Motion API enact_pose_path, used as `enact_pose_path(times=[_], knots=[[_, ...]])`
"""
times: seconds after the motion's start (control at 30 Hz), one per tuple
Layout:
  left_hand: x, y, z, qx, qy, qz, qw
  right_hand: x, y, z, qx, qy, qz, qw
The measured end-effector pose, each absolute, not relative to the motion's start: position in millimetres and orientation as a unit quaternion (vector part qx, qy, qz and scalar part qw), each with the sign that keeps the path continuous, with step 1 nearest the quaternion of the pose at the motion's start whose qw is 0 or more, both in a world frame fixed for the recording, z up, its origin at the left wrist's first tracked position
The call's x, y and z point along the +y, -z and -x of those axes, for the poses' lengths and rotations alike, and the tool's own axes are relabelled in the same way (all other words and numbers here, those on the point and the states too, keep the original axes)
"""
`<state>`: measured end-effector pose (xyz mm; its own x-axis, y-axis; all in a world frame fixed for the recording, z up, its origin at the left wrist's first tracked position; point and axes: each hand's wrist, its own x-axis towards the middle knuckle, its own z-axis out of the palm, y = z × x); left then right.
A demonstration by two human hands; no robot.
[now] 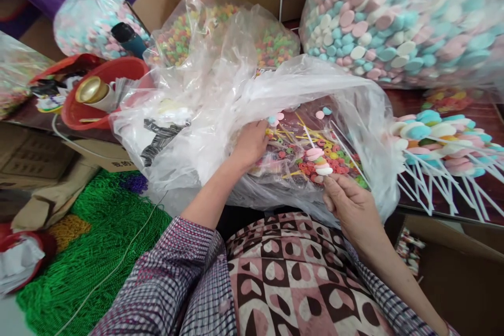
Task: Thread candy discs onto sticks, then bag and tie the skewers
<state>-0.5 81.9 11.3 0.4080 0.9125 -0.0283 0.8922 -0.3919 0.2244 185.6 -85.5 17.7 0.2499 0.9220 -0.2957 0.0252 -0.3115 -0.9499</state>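
My left hand [251,143] reaches into an open clear plastic bag [205,115] on my lap, fingers closed around small pastel candy discs [275,118]. My right hand [350,205] pinches a white stick threaded with stacked pink, green and white candies [319,161]. Loose coloured ring candies [334,160] and thin white sticks [346,152] lie inside the bag between both hands.
Finished candy sticks [441,142] are piled at the right on a dark table. A huge bag of pastel discs [401,16] stands behind, a bag of ring candies [220,37] at centre back. A red bowl [106,94] and green netting [90,252] lie at the left.
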Motion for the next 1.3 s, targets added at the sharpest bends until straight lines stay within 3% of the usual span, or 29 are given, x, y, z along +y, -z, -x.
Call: enact_pose_path(times=[0.63, 0.87, 0.97, 1.1, 1.3], knots=[[70, -7, 2, 0.502, -0.025, -0.863, 0.052, -91, -14, -177, -0.403, -0.485, 0.638, 0.443], [69, -2, 1, 0.400, -0.055, -0.915, 0.017, -90, -13, -176, -0.404, -0.475, 0.639, 0.450], [70, 1, 6, 0.433, -0.137, -0.887, 0.085, -90, -13, -174, -0.403, -0.478, 0.635, 0.453], [68, 4, 16, 0.496, -0.275, -0.777, 0.274, -90, -14, -173, -0.400, -0.480, 0.637, 0.452], [53, 2, 24, 0.433, -0.426, -0.669, 0.429, -88, -10, -174, -0.405, -0.486, 0.635, 0.443]])
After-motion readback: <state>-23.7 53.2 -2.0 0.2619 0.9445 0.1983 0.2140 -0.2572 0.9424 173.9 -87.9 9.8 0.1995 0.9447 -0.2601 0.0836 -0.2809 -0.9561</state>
